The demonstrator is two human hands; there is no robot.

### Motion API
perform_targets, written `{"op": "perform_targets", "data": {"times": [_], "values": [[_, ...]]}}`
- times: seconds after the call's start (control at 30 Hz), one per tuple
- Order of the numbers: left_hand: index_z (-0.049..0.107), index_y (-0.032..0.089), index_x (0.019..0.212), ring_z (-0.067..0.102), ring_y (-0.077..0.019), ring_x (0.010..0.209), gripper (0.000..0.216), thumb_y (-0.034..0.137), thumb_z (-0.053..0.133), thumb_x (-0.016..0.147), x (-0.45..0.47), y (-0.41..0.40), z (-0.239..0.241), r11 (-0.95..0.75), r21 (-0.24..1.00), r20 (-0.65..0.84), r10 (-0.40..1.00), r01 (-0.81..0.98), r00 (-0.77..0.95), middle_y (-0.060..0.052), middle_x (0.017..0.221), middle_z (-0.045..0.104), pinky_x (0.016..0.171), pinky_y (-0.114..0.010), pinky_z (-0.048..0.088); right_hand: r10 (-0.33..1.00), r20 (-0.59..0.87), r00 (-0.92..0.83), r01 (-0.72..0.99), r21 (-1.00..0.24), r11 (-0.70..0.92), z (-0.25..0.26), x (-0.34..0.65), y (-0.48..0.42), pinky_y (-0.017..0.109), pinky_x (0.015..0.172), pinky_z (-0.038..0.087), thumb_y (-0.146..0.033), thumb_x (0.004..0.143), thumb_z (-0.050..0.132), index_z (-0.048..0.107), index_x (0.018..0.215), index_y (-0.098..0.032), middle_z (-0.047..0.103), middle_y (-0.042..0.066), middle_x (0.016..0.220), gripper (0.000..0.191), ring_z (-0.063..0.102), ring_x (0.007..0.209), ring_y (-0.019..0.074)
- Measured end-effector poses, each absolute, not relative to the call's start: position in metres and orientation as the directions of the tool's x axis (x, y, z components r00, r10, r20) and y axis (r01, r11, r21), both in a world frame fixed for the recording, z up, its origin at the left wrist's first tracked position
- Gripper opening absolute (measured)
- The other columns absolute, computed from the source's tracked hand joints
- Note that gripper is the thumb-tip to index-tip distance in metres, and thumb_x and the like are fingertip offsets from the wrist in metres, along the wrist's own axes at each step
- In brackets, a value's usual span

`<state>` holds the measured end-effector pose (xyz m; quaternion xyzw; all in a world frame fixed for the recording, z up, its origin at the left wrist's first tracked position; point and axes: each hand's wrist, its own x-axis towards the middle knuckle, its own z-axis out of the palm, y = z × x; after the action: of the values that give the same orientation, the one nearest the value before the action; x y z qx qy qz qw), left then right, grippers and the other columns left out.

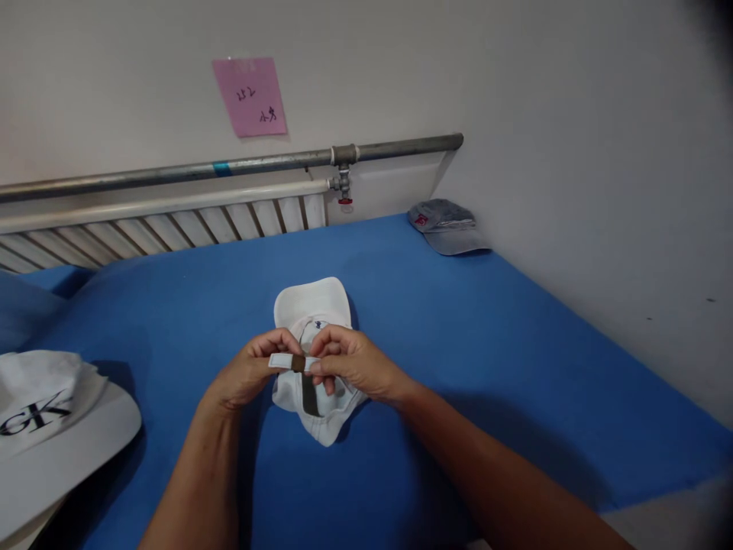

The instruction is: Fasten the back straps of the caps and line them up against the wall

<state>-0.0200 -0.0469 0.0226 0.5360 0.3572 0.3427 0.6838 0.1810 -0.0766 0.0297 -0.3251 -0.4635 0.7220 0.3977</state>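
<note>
A white baseball cap (314,302) lies on the blue sheet with its brim pointing away from me and its inside partly showing. Over it, both hands hold the cap's white back strap (282,360), which has a brown band around its middle. My left hand (252,367) pinches the strap from the left, fingers curled behind it. From the right, my right hand (352,359) grips the other end between thumb and fingers. A dark olive strip (310,396) hangs below the strap, inside the cap. My fingers hide part of the crown.
A large white cap with black "CK" letters (43,416) sits at the near left. A grey cap (447,227) rests at the far right corner by the wall. Behind the blue surface (188,305) run a radiator (217,225) and a metal pipe (275,162). A pink note (252,95) hangs above.
</note>
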Motion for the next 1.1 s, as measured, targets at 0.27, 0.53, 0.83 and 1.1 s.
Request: {"op": "perform_targets", "data": {"times": [0.27, 0.53, 0.83, 1.1], "values": [[0.065, 0.016, 0.074, 0.057, -0.0105, 0.062, 0.018, 0.024, 0.079, 0.066, -0.017, -0.049, 0.023, 0.213, 0.974, -0.147, 0.847, -0.073, 0.51, 0.001, 0.067, 0.064, 0.062, -0.022, 0.041, 0.874, -0.117, -0.472, -0.234, -0.939, -0.252, 0.031, 0.178, -0.077, 0.019, 0.042, 0.041, -0.018, 0.065, 0.068, 0.054, 0.077, -0.018, 0.062, -0.006, 0.055, 0.019, 0.052, 0.039, 0.007], [0.062, 0.017, 0.074, 0.052, -0.01, 0.064, 0.017, 0.016, 0.076, 0.064, -0.012, -0.048, 0.023, 0.211, 0.977, -0.178, 0.867, -0.019, 0.466, 0.003, 0.069, 0.06, 0.062, -0.021, 0.037, 0.925, 0.138, -0.354, 0.111, -0.976, 0.189, 0.035, 0.18, -0.083, 0.028, 0.077, 0.047, -0.02, 0.072, 0.072, 0.062, 0.091, -0.021, 0.064, -0.002, 0.087, 0.021, 0.06, 0.083, 0.0133], [0.059, 0.016, 0.072, 0.045, -0.014, 0.065, 0.041, 0.056, 0.056, 0.081, -0.021, -0.052, 0.035, 0.124, 0.992, -0.094, 0.853, -0.024, 0.514, 0.0, 0.068, 0.052, 0.062, -0.026, 0.036, 0.865, 0.332, -0.376, 0.365, -0.805, 0.468, 0.036, 0.179, -0.089, 0.026, 0.076, 0.045, -0.014, 0.078, 0.064, 0.063, 0.091, -0.019, 0.067, 0.001, 0.087, 0.015, 0.06, 0.08, 0.0137], [0.058, 0.017, 0.068, 0.042, -0.0133, 0.068, 0.026, 0.038, 0.064, 0.082, -0.023, -0.057, 0.042, 0.06, 0.986, -0.143, 0.768, 0.153, 0.625, 0.001, 0.07, 0.048, 0.064, -0.025, 0.033, 0.847, 0.37, -0.383, 0.401, -0.759, 0.513, 0.039, 0.179, -0.092, 0.027, 0.073, 0.045, -0.016, 0.08, 0.063, 0.062, 0.092, -0.02, 0.065, 0.002, 0.084, 0.012, 0.06, 0.077, 0.0145]]}}
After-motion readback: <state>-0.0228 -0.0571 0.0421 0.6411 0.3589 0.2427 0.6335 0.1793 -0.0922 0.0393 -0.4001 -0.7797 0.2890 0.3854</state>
